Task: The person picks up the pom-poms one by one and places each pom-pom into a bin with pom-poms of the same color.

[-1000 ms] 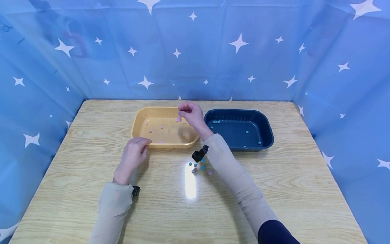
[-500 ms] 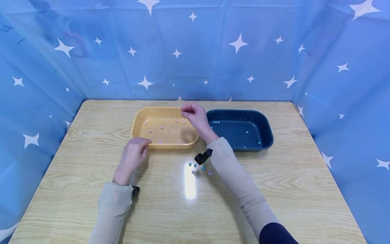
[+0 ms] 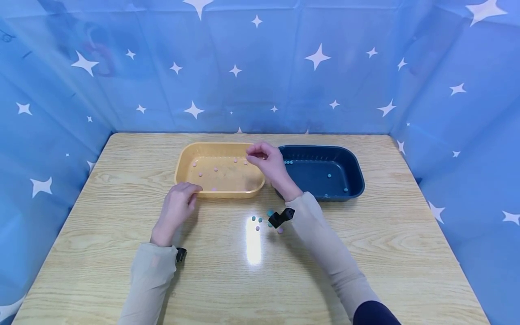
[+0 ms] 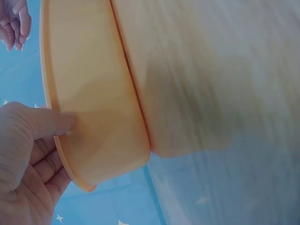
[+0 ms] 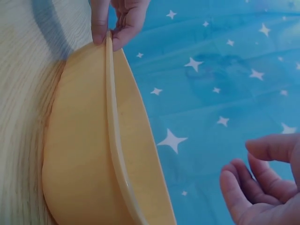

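My left hand (image 3: 176,207) pinches the front rim of a yellow plastic basin (image 3: 231,195) near its left corner. In the left wrist view the thumb (image 4: 58,122) lies on the basin's outer wall, fingers behind the rim. Several small pink beads (image 3: 215,169) lie scattered on the basin floor. Above its right end hovers my right hand (image 3: 271,164), thumb and fingers loosely bent and apart with nothing between them, as the right wrist view shows. Between the basins and me, a few teal beads (image 3: 260,220) and pink beads (image 3: 257,228) lie on the table.
A dark blue basin (image 3: 313,174) stands right of the yellow one, with several teal beads (image 3: 329,176) in it. My right forearm (image 3: 325,243) crosses the table in front of it. A blue star-patterned curtain (image 3: 260,67) surrounds the wooden table (image 3: 215,280) behind and at the sides.
Pink beads just under my right fingertips a second ago have dropped into the yellow basin. That hand has since drawn right and slightly toward me, fingers parting. My left hand stays on the rim.
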`<move>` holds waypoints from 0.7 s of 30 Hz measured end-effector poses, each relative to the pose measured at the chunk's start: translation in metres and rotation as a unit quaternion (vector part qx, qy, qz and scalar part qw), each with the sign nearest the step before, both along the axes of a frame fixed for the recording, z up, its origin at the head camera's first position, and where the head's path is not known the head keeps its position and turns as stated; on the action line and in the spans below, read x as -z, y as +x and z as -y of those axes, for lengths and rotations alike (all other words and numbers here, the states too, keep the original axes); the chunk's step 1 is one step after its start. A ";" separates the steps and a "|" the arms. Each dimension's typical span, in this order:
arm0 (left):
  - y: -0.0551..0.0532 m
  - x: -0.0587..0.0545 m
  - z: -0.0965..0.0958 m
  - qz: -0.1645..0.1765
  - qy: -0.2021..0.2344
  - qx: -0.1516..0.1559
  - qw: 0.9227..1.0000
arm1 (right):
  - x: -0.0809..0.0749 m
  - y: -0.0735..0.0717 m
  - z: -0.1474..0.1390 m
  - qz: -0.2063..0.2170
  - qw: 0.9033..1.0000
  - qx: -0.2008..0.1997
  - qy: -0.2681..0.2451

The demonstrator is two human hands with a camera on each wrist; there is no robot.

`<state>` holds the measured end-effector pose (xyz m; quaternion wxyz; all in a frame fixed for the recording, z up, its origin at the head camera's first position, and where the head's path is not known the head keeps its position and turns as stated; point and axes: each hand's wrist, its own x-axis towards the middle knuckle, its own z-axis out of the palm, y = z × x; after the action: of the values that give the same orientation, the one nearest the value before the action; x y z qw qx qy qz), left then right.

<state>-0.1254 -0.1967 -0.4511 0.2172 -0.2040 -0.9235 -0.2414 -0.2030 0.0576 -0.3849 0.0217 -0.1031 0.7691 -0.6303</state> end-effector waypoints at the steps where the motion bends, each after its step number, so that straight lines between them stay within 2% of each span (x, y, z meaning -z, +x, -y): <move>1: 0.000 0.000 0.000 -0.001 0.001 0.000 1.000 | 0.000 0.002 -0.001 -0.002 1.000 -0.002 0.001; 16: 0.000 0.001 0.000 -0.003 0.002 0.004 1.000 | 0.000 0.024 -0.021 -0.010 0.999 -0.020 0.022; 21: 0.000 0.001 0.000 -0.003 0.002 0.004 1.000 | 0.002 0.031 -0.027 0.004 0.999 -0.026 0.035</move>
<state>-0.1258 -0.1968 -0.4516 0.2195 -0.2078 -0.9216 -0.2437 -0.1721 0.0846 -0.3871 0.0449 -0.1195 0.7875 -0.6030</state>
